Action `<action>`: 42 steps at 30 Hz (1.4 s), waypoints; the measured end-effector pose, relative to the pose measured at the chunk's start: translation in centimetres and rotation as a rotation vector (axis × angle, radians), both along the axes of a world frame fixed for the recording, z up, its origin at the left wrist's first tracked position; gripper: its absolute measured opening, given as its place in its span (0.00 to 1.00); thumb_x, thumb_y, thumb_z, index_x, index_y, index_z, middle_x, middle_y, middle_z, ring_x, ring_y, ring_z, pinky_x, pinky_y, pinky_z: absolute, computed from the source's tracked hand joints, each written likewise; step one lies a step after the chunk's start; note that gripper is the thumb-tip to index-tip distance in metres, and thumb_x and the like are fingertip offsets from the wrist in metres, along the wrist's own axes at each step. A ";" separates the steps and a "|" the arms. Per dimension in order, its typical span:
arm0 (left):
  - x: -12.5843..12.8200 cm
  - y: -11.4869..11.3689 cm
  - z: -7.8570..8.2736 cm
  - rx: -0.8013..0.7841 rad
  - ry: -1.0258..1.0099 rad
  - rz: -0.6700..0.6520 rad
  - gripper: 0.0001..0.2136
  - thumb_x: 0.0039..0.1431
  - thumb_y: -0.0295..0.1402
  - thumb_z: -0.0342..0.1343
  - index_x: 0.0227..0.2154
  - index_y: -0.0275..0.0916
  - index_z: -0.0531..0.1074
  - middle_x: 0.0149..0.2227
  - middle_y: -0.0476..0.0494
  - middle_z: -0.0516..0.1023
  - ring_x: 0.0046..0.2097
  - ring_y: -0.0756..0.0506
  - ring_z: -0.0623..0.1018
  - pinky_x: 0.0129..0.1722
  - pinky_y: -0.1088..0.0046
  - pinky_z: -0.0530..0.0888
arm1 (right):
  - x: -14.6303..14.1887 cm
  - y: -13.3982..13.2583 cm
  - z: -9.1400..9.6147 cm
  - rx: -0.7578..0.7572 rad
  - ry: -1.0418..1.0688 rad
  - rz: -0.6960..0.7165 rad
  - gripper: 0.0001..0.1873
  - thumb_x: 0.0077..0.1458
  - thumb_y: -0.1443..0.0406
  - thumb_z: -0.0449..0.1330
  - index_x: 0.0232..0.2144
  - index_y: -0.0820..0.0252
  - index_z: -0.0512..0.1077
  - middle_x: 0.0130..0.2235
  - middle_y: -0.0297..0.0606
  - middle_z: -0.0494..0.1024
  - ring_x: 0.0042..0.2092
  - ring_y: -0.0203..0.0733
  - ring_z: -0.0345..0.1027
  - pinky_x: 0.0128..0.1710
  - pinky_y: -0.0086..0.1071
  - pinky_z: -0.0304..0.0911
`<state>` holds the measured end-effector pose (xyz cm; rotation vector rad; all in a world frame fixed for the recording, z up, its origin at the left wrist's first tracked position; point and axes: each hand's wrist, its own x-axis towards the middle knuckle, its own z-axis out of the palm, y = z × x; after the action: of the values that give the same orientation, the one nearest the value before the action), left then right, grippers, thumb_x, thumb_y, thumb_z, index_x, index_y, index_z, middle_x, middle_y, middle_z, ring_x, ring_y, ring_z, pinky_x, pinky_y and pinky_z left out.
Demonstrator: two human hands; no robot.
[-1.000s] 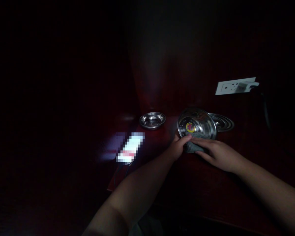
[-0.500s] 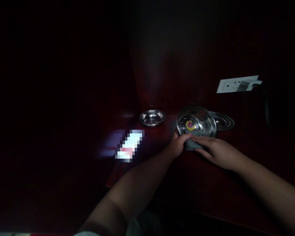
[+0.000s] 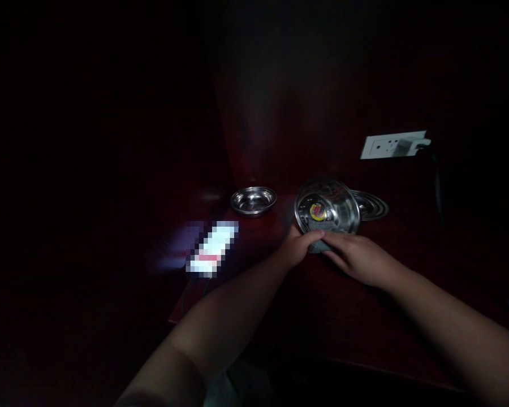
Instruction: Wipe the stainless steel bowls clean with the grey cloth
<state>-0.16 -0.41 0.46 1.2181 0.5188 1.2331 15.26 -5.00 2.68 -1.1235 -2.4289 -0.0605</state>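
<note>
A shiny steel bowl (image 3: 339,206) is tilted up with its inside facing me, showing a yellow and red sticker (image 3: 318,212) at its bottom. My left hand (image 3: 299,246) grips the near left side of the bowl, thumb over the rim. Across the near rim, my right hand (image 3: 352,254) presses a grey-green cloth (image 3: 319,245) folded over the edge, its fingers close to my left thumb. Part of the cloth lies inside the bowl; the fingers beneath it are hidden.
A small steel dish (image 3: 253,202) stands to the left on the dark red table (image 3: 322,328). Steel lids or plates (image 3: 373,206) lie behind the bowl. A lit, pixelated phone (image 3: 214,249) with a cable is at the left edge. A wall socket (image 3: 392,144) holds a plug.
The whole view has shifted slightly, so everything appears a little further left. Both hands keep hold; the right hand and cloth have shifted slightly against the bowl's rim.
</note>
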 end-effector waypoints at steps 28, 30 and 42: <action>-0.2 0.3 -0.4 -0.087 -0.090 -0.038 0.27 0.48 0.36 0.60 0.53 0.41 0.64 0.50 0.41 0.73 0.53 0.40 0.69 0.55 0.60 0.62 | -0.2 -0.2 0.9 -0.073 0.026 0.018 0.18 0.57 0.64 0.52 0.50 0.58 0.67 0.45 0.42 0.77 0.43 0.45 0.72 0.42 0.38 0.67; -0.2 0.6 -0.9 -0.108 -0.120 -0.024 0.22 0.49 0.37 0.58 0.49 0.38 0.68 0.47 0.41 0.75 0.53 0.40 0.70 0.54 0.60 0.63 | -0.2 -0.2 0.9 -0.069 0.022 0.017 0.19 0.57 0.64 0.53 0.51 0.59 0.66 0.46 0.43 0.76 0.44 0.45 0.72 0.43 0.38 0.67; 0.1 1.7 -1.7 -0.196 -0.229 -0.013 0.17 0.47 0.37 0.57 0.40 0.34 0.74 0.47 0.41 0.76 0.51 0.39 0.72 0.53 0.62 0.64 | 0.2 0.1 0.5 -0.053 0.011 0.034 0.20 0.57 0.64 0.53 0.52 0.60 0.66 0.49 0.43 0.75 0.48 0.45 0.70 0.49 0.40 0.64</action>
<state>-0.05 1.26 -1.23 0.9010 0.4497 1.2609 15.45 -4.93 3.22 -1.1020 -2.4528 0.0212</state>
